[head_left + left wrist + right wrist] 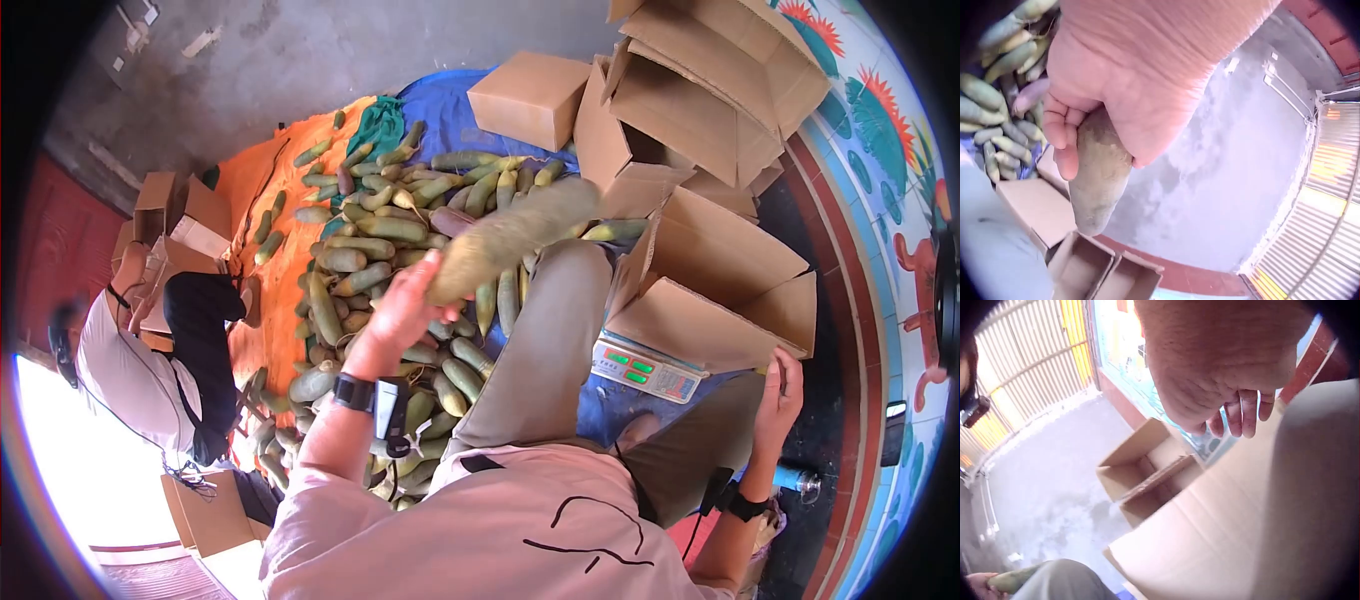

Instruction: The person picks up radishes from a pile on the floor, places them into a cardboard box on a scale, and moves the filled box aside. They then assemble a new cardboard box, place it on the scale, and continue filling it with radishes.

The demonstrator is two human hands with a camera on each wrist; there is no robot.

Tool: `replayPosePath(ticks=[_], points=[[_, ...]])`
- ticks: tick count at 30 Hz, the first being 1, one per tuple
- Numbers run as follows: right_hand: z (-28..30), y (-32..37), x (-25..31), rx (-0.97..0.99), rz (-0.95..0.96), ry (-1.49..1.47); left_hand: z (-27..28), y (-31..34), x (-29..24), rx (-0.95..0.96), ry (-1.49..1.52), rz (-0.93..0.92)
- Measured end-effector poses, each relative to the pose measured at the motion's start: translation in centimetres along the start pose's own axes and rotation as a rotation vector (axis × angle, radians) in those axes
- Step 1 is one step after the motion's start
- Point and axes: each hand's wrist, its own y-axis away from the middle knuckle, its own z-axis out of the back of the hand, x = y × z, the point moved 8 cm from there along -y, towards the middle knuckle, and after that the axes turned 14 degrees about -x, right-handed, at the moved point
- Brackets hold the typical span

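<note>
Head view: your left hand (405,305) is wrapped tight round one long dusty green cucumber (515,235) above the heap of green cucumbers (380,250), right hand (780,395) loose-fingered at the open brown cardboard box (700,322), so most looks left to pack.

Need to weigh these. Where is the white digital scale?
Head view, right of centre: the white digital scale sits under the open cardboard box, near the right hand.

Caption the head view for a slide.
Left hand holds a long vegetable above the heaped pile; right hand beside an open cardboard box.
</note>
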Motion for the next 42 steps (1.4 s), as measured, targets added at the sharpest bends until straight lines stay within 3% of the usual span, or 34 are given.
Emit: replayPosePath(ticks=[6, 8, 12, 14, 24, 27, 28, 30, 31, 36, 38, 40, 42], points=[[-2.2, 0.2, 6.6, 0.182, 0.008, -0.174, -10.2, 2.0, 2.0, 0.314, -0.089, 0.119], [-3.2, 1.0, 6.7, 0.265, -0.105, -0.294, -13.1, 3.0, 3.0, 0.491, -0.112, 0.139], [-3.7, 2.5, 5.0, 0.453, -0.061, -0.233, -16.0, 3.9, 4.9, 0.651, -0.223, 0.138], [-3.9, 4.4, 2.7, 0.550, -0.463, -0.381, -16.7, 4.0, 5.4, 0.694, -0.245, 0.139], [-0.7, 0.5, 0.8, 0.162, -0.425, -0.477, -20.1, 0.7, 6.3, 0.645, -0.125, 0.289], [1.4, -2.4, 0.6, -0.024, -0.416, -0.444, -20.5, -1.8, 4.9, 0.589, -0.235, 0.045], [1.6, -3.3, -0.2, -0.026, -0.419, -0.437, -20.9, -2.0, 5.0, 0.594, -0.233, 0.050], [2.6, -5.4, -1.9, -0.078, -0.403, -0.337, -21.9, -2.3, 2.4, 0.508, -0.585, -0.426], [2.6, -6.2, -2.1, -0.096, -0.407, -0.278, -22.5, -3.2, 3.4, 0.493, -0.606, -0.567], [-0.2, -9.8, -5.6, -0.073, -0.193, 0.043, -24.6, -4.0, 4.6, 0.410, -0.831, -0.782], [-2.8, -10.3, -5.0, 0.055, 0.096, 0.464, -25.0, -3.9, 5.0, 0.408, -0.921, -0.834], [-4.8, -10.6, -6.7, 0.111, 0.135, 0.512, -25.5, -3.2, 5.3, 0.457, -1.065, -0.911], [-7.5, -10.3, -9.0, 0.321, 0.086, 0.664, -25.5, -3.2, 5.4, 0.437, -1.057, -0.929]])
